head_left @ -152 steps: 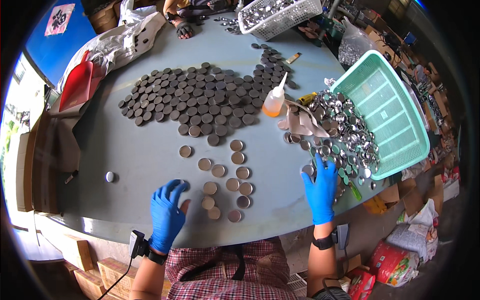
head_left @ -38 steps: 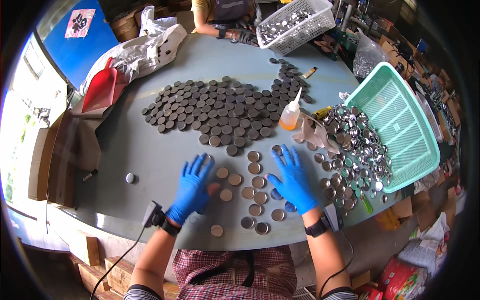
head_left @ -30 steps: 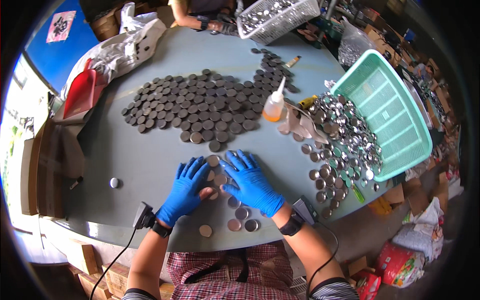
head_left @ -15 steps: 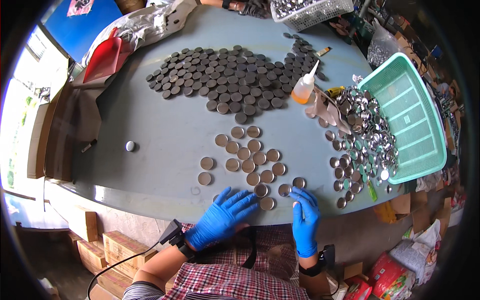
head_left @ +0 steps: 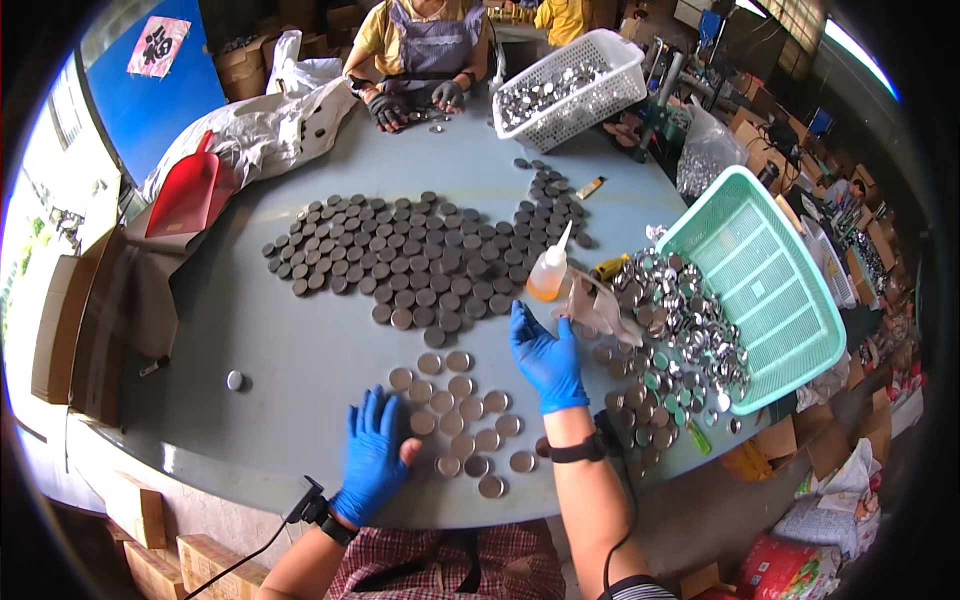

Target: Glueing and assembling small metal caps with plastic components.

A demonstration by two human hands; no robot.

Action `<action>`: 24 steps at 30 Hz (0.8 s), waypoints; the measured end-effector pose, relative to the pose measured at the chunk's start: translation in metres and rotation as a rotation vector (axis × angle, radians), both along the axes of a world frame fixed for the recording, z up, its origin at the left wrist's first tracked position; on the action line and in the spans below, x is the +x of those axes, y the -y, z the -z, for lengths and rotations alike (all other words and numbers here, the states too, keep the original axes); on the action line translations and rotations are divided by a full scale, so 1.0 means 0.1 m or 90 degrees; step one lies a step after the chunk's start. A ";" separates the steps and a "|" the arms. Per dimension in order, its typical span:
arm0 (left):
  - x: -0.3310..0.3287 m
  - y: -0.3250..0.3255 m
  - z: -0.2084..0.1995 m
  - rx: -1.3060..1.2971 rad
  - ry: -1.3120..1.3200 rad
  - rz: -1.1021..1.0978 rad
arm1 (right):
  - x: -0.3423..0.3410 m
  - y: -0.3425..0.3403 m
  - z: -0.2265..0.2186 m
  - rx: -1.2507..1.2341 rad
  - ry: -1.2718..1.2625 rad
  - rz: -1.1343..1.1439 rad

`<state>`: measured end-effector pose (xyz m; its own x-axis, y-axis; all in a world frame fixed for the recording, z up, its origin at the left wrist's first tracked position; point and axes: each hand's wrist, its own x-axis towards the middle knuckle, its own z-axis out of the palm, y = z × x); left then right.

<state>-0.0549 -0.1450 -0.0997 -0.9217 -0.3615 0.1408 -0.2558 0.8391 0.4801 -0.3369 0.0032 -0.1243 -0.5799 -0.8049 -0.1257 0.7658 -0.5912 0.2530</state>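
My left hand (head_left: 370, 455), in a blue glove with a bare thumb tip, lies on the table with its fingers stretched out. Beside it are several shallow round silvery caps (head_left: 452, 424), hollow side up; what lies beneath the palm is hidden. My right hand (head_left: 548, 362), also gloved in blue, reaches forward with thumb and forefinger apart and nothing between them. Just beyond its fingertips stands a squeeze bottle (head_left: 546, 276) with a pointed white nozzle and orange liquid. A beige cloth (head_left: 600, 308) lies right of that hand.
Many dark round discs (head_left: 400, 250) cover the table's middle. A heap of shiny caps (head_left: 690, 320) spreads before a tilted green basket (head_left: 770, 280). A white basket (head_left: 570, 90) stands at the far edge, near a co-worker's gloved hands (head_left: 388, 110). A red dustpan (head_left: 190, 190) lies left.
My right hand has left the caps at the near edge and moved forward to the bottle. My left hand has shifted left. The view has tilted up, bringing the co-worker into sight.
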 end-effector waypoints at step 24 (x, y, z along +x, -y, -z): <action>-0.84 0.36 -0.04 -0.036 -0.021 0.243 | 0.70 -0.39 -0.56 0.591 -0.538 0.309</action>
